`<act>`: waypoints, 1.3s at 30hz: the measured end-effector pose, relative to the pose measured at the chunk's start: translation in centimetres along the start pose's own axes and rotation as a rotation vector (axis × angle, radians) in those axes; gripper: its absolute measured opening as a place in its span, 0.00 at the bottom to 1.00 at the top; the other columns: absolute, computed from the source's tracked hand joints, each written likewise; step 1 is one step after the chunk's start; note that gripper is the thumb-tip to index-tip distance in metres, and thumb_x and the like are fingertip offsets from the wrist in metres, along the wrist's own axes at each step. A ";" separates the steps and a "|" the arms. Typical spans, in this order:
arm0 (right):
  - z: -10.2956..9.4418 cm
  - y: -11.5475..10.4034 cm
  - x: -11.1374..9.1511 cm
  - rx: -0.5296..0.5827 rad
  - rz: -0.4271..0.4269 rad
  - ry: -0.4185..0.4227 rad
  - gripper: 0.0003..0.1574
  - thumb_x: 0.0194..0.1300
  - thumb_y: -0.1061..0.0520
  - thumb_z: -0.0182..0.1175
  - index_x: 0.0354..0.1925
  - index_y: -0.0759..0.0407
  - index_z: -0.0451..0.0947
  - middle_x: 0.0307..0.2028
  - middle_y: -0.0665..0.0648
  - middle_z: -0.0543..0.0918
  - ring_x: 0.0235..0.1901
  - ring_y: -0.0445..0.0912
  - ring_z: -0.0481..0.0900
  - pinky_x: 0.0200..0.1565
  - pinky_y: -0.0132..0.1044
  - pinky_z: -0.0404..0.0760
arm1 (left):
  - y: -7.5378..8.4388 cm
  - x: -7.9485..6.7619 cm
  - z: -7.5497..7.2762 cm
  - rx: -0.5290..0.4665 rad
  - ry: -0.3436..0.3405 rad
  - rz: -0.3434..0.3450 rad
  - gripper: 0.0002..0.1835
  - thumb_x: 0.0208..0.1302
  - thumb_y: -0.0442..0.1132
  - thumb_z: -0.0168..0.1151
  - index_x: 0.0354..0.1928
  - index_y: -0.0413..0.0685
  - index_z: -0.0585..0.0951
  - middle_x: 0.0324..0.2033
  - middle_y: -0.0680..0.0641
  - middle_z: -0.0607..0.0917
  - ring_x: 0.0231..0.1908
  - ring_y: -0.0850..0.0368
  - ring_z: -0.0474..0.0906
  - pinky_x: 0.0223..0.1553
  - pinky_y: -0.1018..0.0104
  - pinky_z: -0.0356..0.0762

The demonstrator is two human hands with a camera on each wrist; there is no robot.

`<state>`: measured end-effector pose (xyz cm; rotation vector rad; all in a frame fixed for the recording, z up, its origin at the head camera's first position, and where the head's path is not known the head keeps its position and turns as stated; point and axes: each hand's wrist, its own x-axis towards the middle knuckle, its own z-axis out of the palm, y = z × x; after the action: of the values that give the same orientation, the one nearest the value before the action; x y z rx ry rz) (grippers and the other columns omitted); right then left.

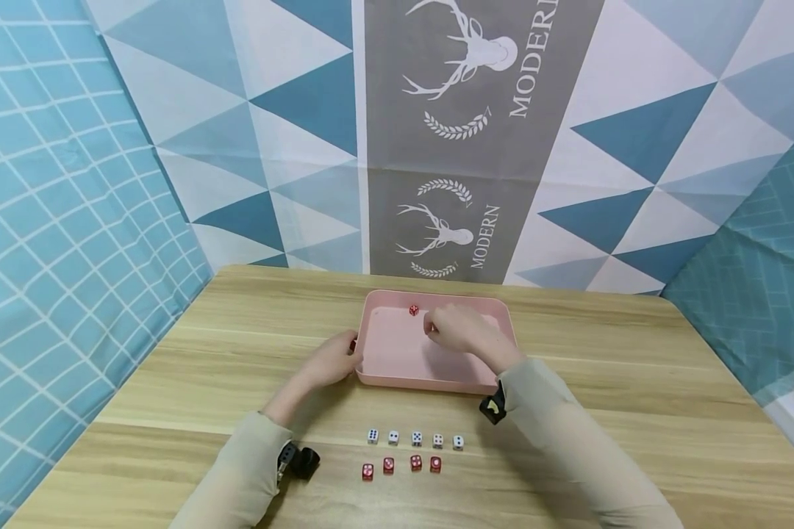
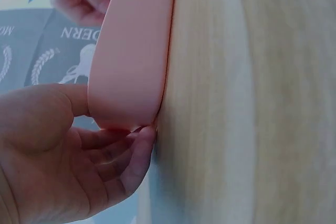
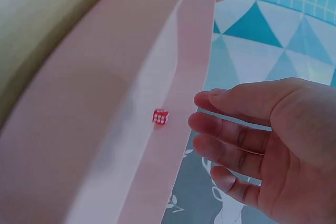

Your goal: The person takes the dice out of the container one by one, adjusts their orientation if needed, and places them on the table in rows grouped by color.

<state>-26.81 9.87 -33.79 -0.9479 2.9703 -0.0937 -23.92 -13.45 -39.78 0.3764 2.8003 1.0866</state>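
A shallow pink tray (image 1: pixel 397 345) lies on the wooden table, and one red die (image 1: pixel 413 310) sits inside it near the far wall. My left hand (image 1: pixel 334 359) grips the tray's left side. In the left wrist view the thumb of that hand (image 2: pixel 58 150) is at the rim, with the fingers bent against the outer wall low down by the table. Over the tray's right part hovers my right hand (image 1: pixel 459 328). Seen from the right wrist, this hand (image 3: pixel 252 140) has loosely bent fingers with nothing between them; the red die (image 3: pixel 160 117) shows beyond the fingertips.
Several white dice (image 1: pixel 417 438) form a row on the table in front of the tray. Nearer to me is a second row of several red dice (image 1: pixel 415 463). A patterned cloth (image 1: pixel 304 147) hangs behind the table (image 1: pixel 609 397), and a blue tiled-pattern cloth (image 1: pixel 59 169) hangs at the left.
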 end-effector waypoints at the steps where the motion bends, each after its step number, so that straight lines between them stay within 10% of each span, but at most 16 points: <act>1: -0.1 0.2 0.2 -0.001 0.003 -0.007 0.07 0.59 0.60 0.56 0.32 0.54 0.81 0.30 0.49 0.81 0.29 0.42 0.76 0.36 0.38 0.76 | 0.1 0.0 0.0 0.026 0.009 0.004 0.14 0.62 0.35 0.51 0.47 0.32 0.73 0.33 0.44 0.78 0.28 0.56 0.72 0.31 0.65 0.72; 22: 0.6 2.0 4.1 0.088 0.099 -0.042 0.19 0.64 0.65 0.45 0.48 0.59 0.79 0.49 0.59 0.79 0.51 0.53 0.75 0.52 0.45 0.73 | 0.8 -0.2 -0.5 0.242 -0.001 0.013 0.13 0.60 0.36 0.51 0.45 0.36 0.73 0.35 0.45 0.76 0.31 0.55 0.70 0.36 0.60 0.71; 39: 1.3 1.1 6.5 -0.004 0.103 -0.211 0.14 0.68 0.55 0.45 0.41 0.58 0.76 0.36 0.57 0.76 0.34 0.48 0.71 0.38 0.41 0.71 | 1.2 -0.2 -0.7 0.247 -0.019 0.017 0.14 0.61 0.36 0.50 0.46 0.34 0.73 0.36 0.44 0.75 0.32 0.54 0.70 0.37 0.60 0.72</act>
<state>-32.68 6.97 -35.16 -0.7520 2.8182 0.0141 -23.59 -13.10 -38.44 0.4314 2.9259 0.7352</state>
